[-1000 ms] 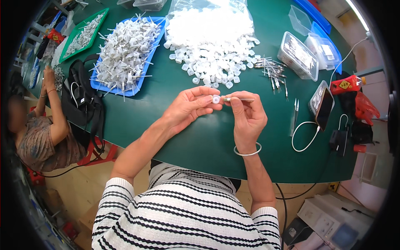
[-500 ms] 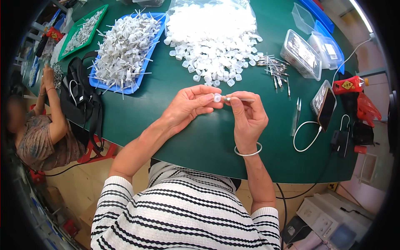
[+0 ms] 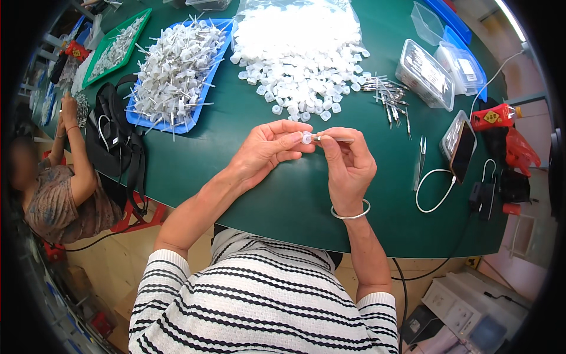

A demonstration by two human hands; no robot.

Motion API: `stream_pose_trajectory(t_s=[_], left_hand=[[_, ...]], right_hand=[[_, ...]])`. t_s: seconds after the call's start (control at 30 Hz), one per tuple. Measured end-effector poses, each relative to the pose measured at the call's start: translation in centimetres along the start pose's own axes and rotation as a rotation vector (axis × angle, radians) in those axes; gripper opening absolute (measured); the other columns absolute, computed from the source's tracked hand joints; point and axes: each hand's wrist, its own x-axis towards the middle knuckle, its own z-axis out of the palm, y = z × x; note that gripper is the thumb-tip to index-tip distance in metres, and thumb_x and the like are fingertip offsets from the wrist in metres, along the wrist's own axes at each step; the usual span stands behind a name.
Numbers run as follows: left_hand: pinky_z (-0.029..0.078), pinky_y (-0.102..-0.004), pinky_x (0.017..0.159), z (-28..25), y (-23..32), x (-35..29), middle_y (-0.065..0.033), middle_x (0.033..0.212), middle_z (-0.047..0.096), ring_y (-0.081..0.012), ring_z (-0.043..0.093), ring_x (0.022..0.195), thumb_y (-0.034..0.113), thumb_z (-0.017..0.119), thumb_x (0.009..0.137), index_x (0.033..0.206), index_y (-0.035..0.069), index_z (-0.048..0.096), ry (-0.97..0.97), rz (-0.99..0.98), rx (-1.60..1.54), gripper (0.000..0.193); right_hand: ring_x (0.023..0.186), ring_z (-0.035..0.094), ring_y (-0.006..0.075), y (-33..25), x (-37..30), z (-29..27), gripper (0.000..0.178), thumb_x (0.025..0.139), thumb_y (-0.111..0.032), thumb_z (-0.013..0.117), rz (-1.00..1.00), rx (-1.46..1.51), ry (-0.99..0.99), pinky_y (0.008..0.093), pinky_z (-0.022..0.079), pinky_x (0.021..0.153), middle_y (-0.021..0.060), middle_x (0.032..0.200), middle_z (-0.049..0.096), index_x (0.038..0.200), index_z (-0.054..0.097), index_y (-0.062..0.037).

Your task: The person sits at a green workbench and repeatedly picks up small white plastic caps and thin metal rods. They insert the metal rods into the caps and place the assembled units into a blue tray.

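Note:
My left hand (image 3: 272,146) pinches a small translucent white plastic cap (image 3: 306,138) between thumb and fingers. In my right hand (image 3: 349,164) a thin metal rod (image 3: 336,139) is held sideways, its end at the cap; whether it sits inside cannot be made out. Just beyond my hands lies a heap of similar white caps (image 3: 300,65), spilling from a clear bag. To its right rests a loose pile of metal rods (image 3: 386,94). A blue tray (image 3: 214,75) at the left is heaped with white caps that have rods through them.
Tweezers (image 3: 420,160) lie right of my hands, near a phone (image 3: 463,152) with a white cable. Clear plastic boxes (image 3: 425,76) stand at the far right. A green tray (image 3: 127,56) and a black bag (image 3: 112,133) are on the left, where another person (image 3: 65,183) sits.
My right hand has shifted slightly left, bringing the rod closer to the cap. My left hand stays nearly still.

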Motion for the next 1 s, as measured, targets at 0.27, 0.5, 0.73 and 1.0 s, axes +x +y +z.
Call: stream_pose_trajectory(t_s=[0.27, 0.5, 0.73, 1.0], left_hand=[[0.056, -0.0182, 0.069, 0.25, 0.17, -0.13, -0.0107, 0.098, 0.066, -0.0142, 0.067, 0.088, 0.009, 0.06, 0.09, 0.113, -0.004, 0.059, 0.012, -0.026, -0.019, 0.027], [0.056, -0.0182, 0.069, -0.01, 0.18, -0.17, -0.0109, 0.096, 0.067, -0.0138, 0.067, 0.087, 0.01, 0.059, 0.09, 0.113, -0.005, 0.059, -0.02, -0.031, -0.044, 0.027], [0.055, -0.0179, 0.069, -0.22, 0.05, -0.15, -0.0111, 0.095, 0.067, -0.0135, 0.067, 0.086, 0.01, 0.059, 0.091, 0.113, -0.005, 0.059, -0.006, -0.013, 0.002, 0.027], [0.055, -0.0178, 0.069, -0.2, 0.25, -0.19, -0.0108, 0.095, 0.067, -0.0134, 0.067, 0.086, 0.01, 0.058, 0.091, 0.113, -0.005, 0.059, -0.021, -0.046, -0.037, 0.027]], right_hand=[[0.069, 0.062, 0.0133, 0.01, 0.14, -0.26, 0.007, 0.084, -0.003, 0.065, -0.067, -0.111, -0.016, 0.0244, 0.052, 0.063, 0.0061, 0.083, 0.064, 0.089, 0.061, 0.0004], [0.069, 0.062, 0.0153, -0.61, 0.21, -0.22, 0.006, 0.084, -0.001, 0.064, -0.093, -0.169, -0.034, 0.0258, 0.052, 0.062, 0.0067, 0.083, 0.063, 0.088, 0.061, 0.0001], [0.069, 0.062, 0.0166, -0.79, 0.36, -0.3, 0.006, 0.083, 0.0, 0.064, -0.119, -0.215, -0.076, 0.0264, 0.052, 0.062, 0.0076, 0.083, 0.063, 0.087, 0.06, -0.0004], [0.068, 0.062, 0.0166, -0.65, 0.41, -0.43, 0.008, 0.082, 0.002, 0.065, -0.161, -0.217, -0.083, 0.0262, 0.052, 0.061, 0.0076, 0.082, 0.063, 0.087, 0.06, -0.0004]])
